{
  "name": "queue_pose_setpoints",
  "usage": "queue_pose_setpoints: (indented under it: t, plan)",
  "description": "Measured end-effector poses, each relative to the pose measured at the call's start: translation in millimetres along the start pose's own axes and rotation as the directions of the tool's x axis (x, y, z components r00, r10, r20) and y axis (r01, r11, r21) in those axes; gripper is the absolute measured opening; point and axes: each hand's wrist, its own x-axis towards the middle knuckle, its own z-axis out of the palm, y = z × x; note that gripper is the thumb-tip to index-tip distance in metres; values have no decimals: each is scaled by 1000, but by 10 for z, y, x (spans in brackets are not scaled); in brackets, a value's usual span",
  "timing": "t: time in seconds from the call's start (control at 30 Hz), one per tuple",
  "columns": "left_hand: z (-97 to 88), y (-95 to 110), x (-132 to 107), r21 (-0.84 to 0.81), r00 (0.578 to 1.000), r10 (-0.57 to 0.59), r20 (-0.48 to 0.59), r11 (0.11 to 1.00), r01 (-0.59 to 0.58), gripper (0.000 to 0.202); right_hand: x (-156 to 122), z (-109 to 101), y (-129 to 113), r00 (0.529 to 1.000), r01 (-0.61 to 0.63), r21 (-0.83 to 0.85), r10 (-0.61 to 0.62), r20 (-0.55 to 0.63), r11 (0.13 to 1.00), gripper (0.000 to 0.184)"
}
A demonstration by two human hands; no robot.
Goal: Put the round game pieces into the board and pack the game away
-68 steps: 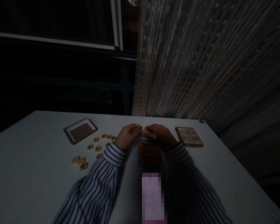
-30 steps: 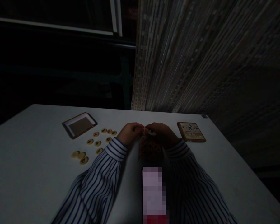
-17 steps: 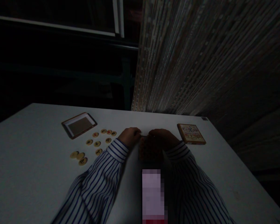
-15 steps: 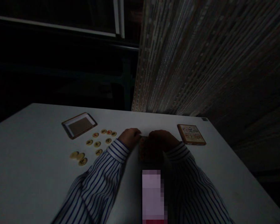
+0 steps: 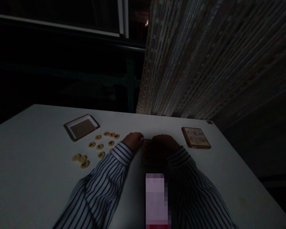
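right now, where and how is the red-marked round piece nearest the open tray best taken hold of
Take the red-marked piece by opposite edges of its rim, probably best from above with the left hand, the nearer one. It is a low disc lying flat on the table, apart from the neighbouring pieces, so its rim looks reachable all round.

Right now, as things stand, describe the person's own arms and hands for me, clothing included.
The left sleeve and right sleeve are long and loose, pale with narrow dark blue stripes. Striped cuffs close them at the wrists. The left hand and right hand are ungloved; the dim light hides finer detail.
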Motion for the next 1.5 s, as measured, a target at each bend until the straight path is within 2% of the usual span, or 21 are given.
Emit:
queue_pose_setpoints:
  t: [0.23, 0.57, 0.97, 1.2, 1.5]
  plan:
    - [-8, 1, 4, -10, 999, -30, 14, 999, 30, 34, -13, -15, -42, 1000, -12, 11, 12, -9, 1000, 24]
    - [19, -15, 6, -38, 1000, -11, -3, 999, 11, 34, 5, 21, -71, 1000, 3, -10, -3, -2, 1000, 23]
    - [-49, 38, -18, -18, 1000, -14, 18, 1000, 15, 36, 24, 56, -84, 1000, -6, -25, 6, -24, 1000, 21]
    - [-42, 20, -17, -9, 1000, -5, 17, 1000, 5, 35, 8, 5, -81, 1000, 1, -21, -1, 15, 1000, 22]
    - [-23, -21, 2, 19, 1000, -1, 16, 1000, 1, 34, 39, 66, -72, 998, 25, -19, -24, 55, 1000, 27]
